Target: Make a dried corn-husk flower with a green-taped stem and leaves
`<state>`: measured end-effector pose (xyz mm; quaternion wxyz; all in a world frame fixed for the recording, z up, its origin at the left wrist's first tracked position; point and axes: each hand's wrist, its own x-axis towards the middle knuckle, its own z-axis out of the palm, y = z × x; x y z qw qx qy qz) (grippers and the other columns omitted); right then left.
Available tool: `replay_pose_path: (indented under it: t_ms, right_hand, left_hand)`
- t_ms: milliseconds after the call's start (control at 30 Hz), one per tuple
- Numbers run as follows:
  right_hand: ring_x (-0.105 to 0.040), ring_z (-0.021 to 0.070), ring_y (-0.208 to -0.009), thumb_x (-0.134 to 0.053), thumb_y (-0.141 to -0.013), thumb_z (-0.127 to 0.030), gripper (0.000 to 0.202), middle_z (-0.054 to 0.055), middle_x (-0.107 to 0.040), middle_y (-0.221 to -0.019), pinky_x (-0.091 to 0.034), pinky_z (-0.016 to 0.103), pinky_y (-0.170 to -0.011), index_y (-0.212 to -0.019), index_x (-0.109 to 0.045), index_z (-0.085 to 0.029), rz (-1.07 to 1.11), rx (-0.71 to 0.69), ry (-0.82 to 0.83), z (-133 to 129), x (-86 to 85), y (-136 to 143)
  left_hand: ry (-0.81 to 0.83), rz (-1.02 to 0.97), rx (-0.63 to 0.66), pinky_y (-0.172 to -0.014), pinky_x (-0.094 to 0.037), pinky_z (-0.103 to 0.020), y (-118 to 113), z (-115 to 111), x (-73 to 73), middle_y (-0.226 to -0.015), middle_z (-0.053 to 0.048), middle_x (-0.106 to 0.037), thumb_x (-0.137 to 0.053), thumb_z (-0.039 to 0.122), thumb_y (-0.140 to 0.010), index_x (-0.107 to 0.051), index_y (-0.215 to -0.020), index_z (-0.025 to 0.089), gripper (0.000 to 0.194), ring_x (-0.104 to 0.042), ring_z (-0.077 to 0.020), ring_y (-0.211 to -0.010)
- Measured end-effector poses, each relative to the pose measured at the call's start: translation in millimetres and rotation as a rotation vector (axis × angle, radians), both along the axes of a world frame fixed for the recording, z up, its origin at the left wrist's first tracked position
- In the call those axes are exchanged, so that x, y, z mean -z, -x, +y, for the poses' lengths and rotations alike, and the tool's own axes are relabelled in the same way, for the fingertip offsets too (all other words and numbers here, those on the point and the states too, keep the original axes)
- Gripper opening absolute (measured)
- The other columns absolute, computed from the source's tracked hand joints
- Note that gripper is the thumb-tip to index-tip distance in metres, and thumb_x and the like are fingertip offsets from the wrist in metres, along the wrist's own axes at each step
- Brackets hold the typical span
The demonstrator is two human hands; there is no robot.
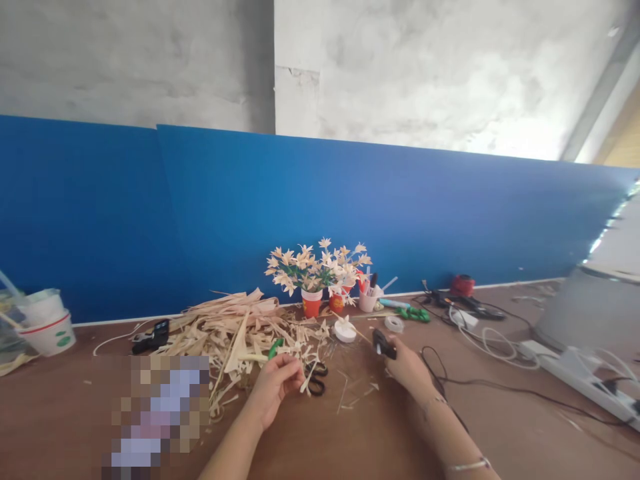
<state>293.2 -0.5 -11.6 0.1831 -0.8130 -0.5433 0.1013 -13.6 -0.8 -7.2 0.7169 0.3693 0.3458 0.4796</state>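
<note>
My left hand (pixel 280 387) is closed in a pinch, with a small pale strip of dried husk (pixel 307 384) at its fingertips. In my right hand (pixel 404 365) is a black tool with a pale patch, which looks like a glue gun (pixel 383 343); its working end is too small to make out. Black-handled scissors (pixel 317 380) lie on the table just right of my left hand. Beyond them stands a white round dish (pixel 345 331) with a pale husk flower on it. A thin tan stick (pixel 361 333) reaches from near the dish toward the black tool.
A heap of dried husk (pixel 225 327) spreads behind my left hand. Husk flowers (pixel 305 263) stand in red cups (pixel 312 305) near the blue partition (pixel 300 193). Clear tape (pixel 394 324) lies behind my right hand. Cords and a power strip (pixel 580 380) are at right.
</note>
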Motion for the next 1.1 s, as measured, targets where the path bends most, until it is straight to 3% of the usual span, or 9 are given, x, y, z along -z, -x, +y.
replay_pose_path:
  t_ms: [133, 267, 400, 500, 633, 833, 1100]
  right_hand:
    - [-0.064, 0.0231, -0.077, -0.047, -0.072, -0.025, 0.036, 0.009, -0.068, -0.085, -0.038, 0.025, -0.057, -0.107, -0.054, -0.020, 0.054, 0.044, -0.148, -1.0, -3.0, -0.9]
    - [-0.061, 0.0200, -0.063, -0.049, -0.073, -0.035, 0.023, 0.003, -0.066, -0.072, -0.038, 0.023, -0.052, -0.089, -0.059, -0.022, 0.091, 0.021, -0.410, -9.0, -16.5, 13.6]
    - [-0.055, 0.0163, -0.059, -0.053, -0.071, -0.035, 0.017, 0.001, -0.061, -0.064, -0.040, 0.024, -0.056, -0.073, -0.057, -0.019, 0.138, -0.342, -0.616, -17.8, -36.8, 49.3]
    - [-0.051, 0.0134, -0.059, -0.052, -0.073, -0.026, 0.009, 0.001, -0.057, -0.064, -0.039, 0.022, -0.056, -0.067, -0.053, -0.019, 0.150, -0.635, -0.597, -19.4, -46.0, 83.1]
    - [-0.049, 0.0131, -0.063, -0.053, -0.069, -0.016, 0.004, 0.000, -0.055, -0.068, -0.038, 0.022, -0.058, -0.069, -0.051, -0.019, 0.165, -0.769, -0.542, -14.2, -38.3, 115.0]
    - [-0.050, 0.0138, -0.065, -0.051, -0.067, -0.012, 0.009, 0.000, -0.054, -0.071, -0.039, 0.023, -0.060, -0.072, -0.048, -0.019, 0.218, -0.769, -0.523, -8.6, -14.3, 121.9]
    - [-0.051, 0.0141, -0.065, -0.051, -0.067, -0.015, 0.007, 0.000, -0.055, -0.070, -0.040, 0.023, -0.060, -0.071, -0.049, -0.019, 0.227, -0.740, -0.521, -6.0, -9.4, 122.1]
  left_hand:
    - [0.001, 0.002, -0.011, -0.050, -0.047, -0.014, -1.0, -0.3, -1.3, -0.058, 0.001, -0.060, -0.077, 0.025, -0.058, -0.058, -0.064, 0.013, 0.024, -0.057, -0.0066, -0.053]
    - [0.007, 0.009, -0.063, -0.049, -0.047, -0.013, -2.4, 0.8, -0.3, -0.057, 0.001, -0.060, -0.077, 0.025, -0.058, -0.058, -0.063, 0.013, 0.023, -0.056, -0.0066, -0.052]
    - [0.037, -0.004, -0.119, -0.050, -0.048, -0.013, -3.2, 3.0, 2.1, -0.057, 0.000, -0.061, -0.077, 0.023, -0.058, -0.058, -0.063, 0.012, 0.023, -0.058, -0.0065, -0.052]
    - [0.061, -0.005, -0.140, -0.049, -0.048, -0.013, -3.5, 3.8, 2.6, -0.056, 0.000, -0.061, -0.077, 0.021, -0.059, -0.057, -0.062, 0.012, 0.021, -0.058, -0.0065, -0.050]
    - [0.094, -0.013, -0.139, -0.049, -0.048, -0.013, -4.0, 3.1, 1.3, -0.056, 0.000, -0.061, -0.075, 0.017, -0.061, -0.058, -0.062, 0.011, 0.018, -0.058, -0.0065, -0.050]
    - [0.130, -0.025, -0.142, -0.048, -0.048, -0.012, -4.6, 1.2, -2.5, -0.056, 0.000, -0.060, -0.070, 0.012, -0.066, -0.058, -0.063, 0.011, 0.013, -0.058, -0.0063, -0.049]
    - [0.147, -0.032, -0.128, -0.047, -0.048, -0.012, -3.7, -0.2, -6.2, -0.056, 0.000, -0.060, -0.070, 0.012, -0.066, -0.057, -0.064, 0.011, 0.012, -0.058, -0.0063, -0.049]
